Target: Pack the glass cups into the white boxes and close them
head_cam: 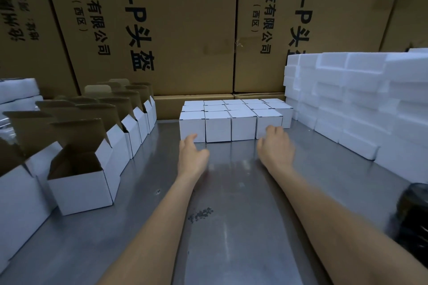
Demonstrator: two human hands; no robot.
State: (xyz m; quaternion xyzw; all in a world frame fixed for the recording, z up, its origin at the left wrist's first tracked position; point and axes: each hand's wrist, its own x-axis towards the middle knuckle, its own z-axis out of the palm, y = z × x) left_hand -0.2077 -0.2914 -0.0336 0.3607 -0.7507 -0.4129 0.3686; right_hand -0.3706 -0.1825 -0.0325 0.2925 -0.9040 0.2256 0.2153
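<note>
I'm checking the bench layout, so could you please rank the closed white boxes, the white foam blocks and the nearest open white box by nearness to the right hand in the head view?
1. Block of closed white cardboard boxes: straight ahead, at the right hand's fingertips.
2. Stacked white foam blocks: along the right.
3. Nearest open white cardboard box: far left, past the left hand.

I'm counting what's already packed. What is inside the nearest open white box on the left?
The nearest open box shows only bare brown cardboard walls; no glass cup is visible. Its floor is hidden behind the front wall.
</note>
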